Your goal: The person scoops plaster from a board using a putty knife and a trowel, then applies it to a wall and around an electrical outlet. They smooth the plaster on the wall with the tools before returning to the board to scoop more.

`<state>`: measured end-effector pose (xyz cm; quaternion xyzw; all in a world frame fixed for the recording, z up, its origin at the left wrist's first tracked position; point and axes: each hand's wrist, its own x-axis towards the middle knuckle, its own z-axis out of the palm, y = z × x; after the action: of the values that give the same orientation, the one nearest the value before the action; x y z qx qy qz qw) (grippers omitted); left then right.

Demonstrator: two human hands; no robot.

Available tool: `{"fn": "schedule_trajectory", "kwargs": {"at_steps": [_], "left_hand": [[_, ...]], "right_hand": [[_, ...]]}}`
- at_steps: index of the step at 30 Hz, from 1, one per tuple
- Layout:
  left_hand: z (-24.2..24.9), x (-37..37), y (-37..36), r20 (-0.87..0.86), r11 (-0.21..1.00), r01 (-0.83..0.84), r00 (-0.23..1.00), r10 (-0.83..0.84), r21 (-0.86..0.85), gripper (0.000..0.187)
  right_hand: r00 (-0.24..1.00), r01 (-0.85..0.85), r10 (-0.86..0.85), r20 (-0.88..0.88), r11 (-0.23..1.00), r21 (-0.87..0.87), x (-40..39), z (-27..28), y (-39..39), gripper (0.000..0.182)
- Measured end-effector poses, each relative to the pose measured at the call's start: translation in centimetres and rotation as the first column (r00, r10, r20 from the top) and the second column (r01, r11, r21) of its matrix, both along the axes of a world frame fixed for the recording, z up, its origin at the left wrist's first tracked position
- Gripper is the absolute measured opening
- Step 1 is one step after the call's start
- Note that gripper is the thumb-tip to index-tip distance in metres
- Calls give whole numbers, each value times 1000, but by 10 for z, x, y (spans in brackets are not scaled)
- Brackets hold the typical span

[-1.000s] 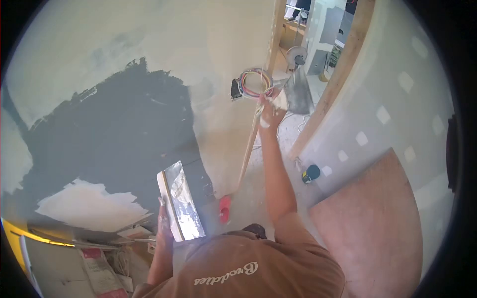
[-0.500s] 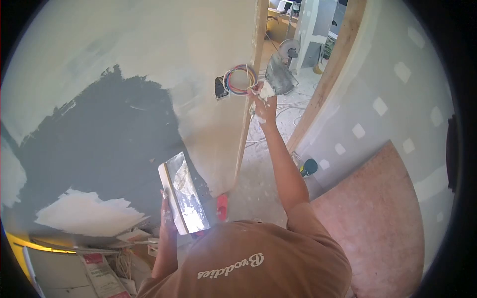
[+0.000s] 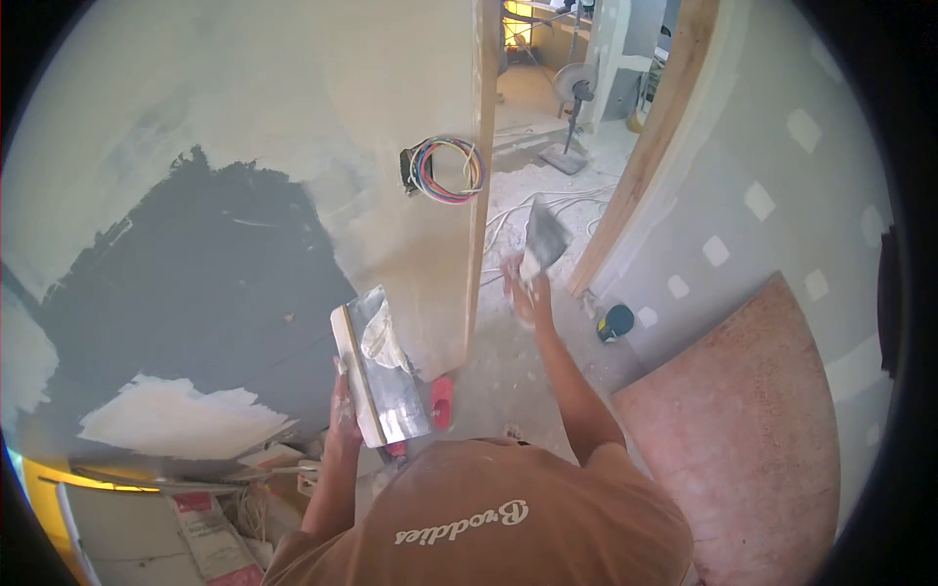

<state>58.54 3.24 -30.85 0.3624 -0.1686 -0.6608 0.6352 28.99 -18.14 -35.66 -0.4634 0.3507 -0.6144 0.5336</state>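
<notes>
My left hand point(image 3: 344, 415) is closed on the handle side of a wide taping knife point(image 3: 401, 408), held with its broad metal blade up in front of the wall. A lump of white joint compound point(image 3: 383, 337) lies on that blade. My right hand point(image 3: 524, 293) grips a smaller putty knife point(image 3: 545, 239), blurred by motion, in front of the doorway. White compound smears the fingers of this hand. Left of me, the wall point(image 3: 391, 254) carries a large dark grey patch point(image 3: 210, 278) and a white patch point(image 3: 181, 418) low down.
Coiled wires point(image 3: 447, 171) hang from a wall box beside the door frame point(image 3: 479, 195). Beyond the opening stand a fan point(image 3: 575, 83) and white cables point(image 3: 547, 200) on the floor. A curved pinkish board point(image 3: 738, 439) leans right, near a dark green container point(image 3: 616, 322).
My right hand with the putty knife has come down and back from beside the coiled wires. The taping knife in my left hand has shifted slightly right, and the view has turned a little.
</notes>
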Motion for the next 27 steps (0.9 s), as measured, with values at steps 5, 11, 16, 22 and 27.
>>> {"fn": "schedule_trajectory", "kwargs": {"at_steps": [5,11,16,22,27], "left_hand": [[-22,10,-11,147,996,-90,985,88,10,60],[-21,0,-20,264,983,-167,947,182,-77,58],[-19,-11,-21,355,964,-264,899,257,-29,49],[-72,-8,-19,779,918,-219,485,397,-331,46],[-13,-45,7,906,996,-76,417,70,-42,48]], "right_hand": [[793,145,-142,-592,989,-43,-25,-45,115,22],[780,-614,461,423,695,375,-56,25,166,31],[663,-744,513,545,530,406,-30,19,193,33],[629,-774,567,531,517,365,9,21,190,32],[609,-758,535,586,611,229,25,37,176,33]]}}
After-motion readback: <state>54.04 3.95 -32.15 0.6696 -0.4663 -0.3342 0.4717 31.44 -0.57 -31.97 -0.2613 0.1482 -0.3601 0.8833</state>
